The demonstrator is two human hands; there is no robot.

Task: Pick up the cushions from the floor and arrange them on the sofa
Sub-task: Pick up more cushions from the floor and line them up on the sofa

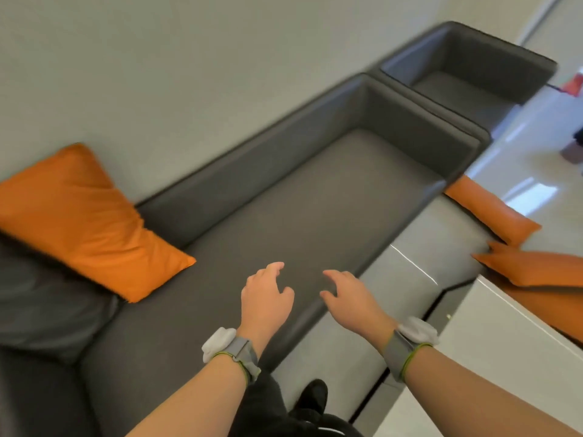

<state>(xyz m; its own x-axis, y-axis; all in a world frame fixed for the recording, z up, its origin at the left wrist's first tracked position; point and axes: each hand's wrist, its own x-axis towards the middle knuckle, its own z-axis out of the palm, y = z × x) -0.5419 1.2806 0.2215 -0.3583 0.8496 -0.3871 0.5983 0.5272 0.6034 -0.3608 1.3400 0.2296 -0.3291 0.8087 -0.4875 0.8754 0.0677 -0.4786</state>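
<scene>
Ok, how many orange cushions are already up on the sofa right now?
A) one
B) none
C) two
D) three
A: only one orange cushion leans against the sofa backrest at the left end; two more orange cushions lie on the floor at the right, and both the left hand and right hand are empty.

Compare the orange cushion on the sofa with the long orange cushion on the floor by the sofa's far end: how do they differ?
The cushion on the sofa is broad and leans against the backrest and wall; the floor cushion looks narrower and lies flat. The first rests on the sofa seat, already placed; the second lies on the floor, not yet picked up. Both are orange, and neither hand touches either.
</scene>
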